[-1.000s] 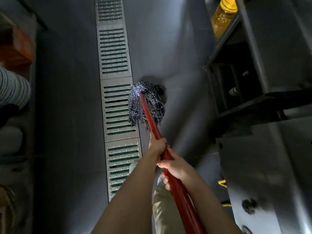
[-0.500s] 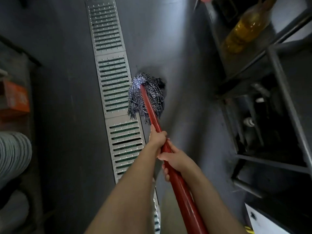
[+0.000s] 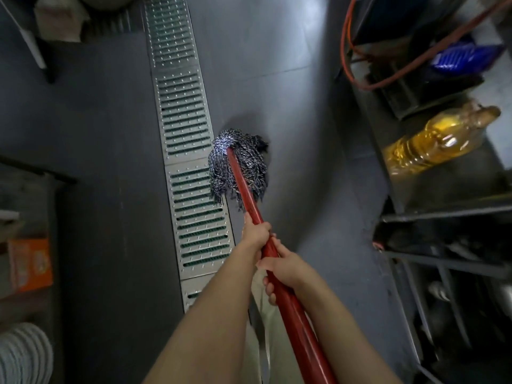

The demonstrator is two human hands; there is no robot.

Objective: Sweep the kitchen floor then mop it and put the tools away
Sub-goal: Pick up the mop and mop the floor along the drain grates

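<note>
The grey kitchen floor (image 3: 291, 51) fills most of the view, and a sheen is seen on the stretch right of the drain, which may be read as wet. A long metal drain grate (image 3: 180, 106) is laid along it in several sections. On the right, a dark metal shelf rack (image 3: 443, 212) is stood against the floor's edge, with a bottle of yellow oil (image 3: 437, 142) lain on its side and an orange cable (image 3: 346, 51) looped above it. An orange box (image 3: 30, 264) is seen at the left edge.

The mop (image 3: 238, 167) is set head-down on the floor, its speckled strands partly spread over the grate's right edge. Its red handle (image 3: 291, 300) is gripped by 2 hands: the left hand (image 3: 256, 234) is curled round it nearer the head, the right hand (image 3: 282, 268) wrapped round it just behind.

Mopping is judged to be under way (sweeping presumably done, though no broom is shown). More floor and the storing of tools are left.
</note>
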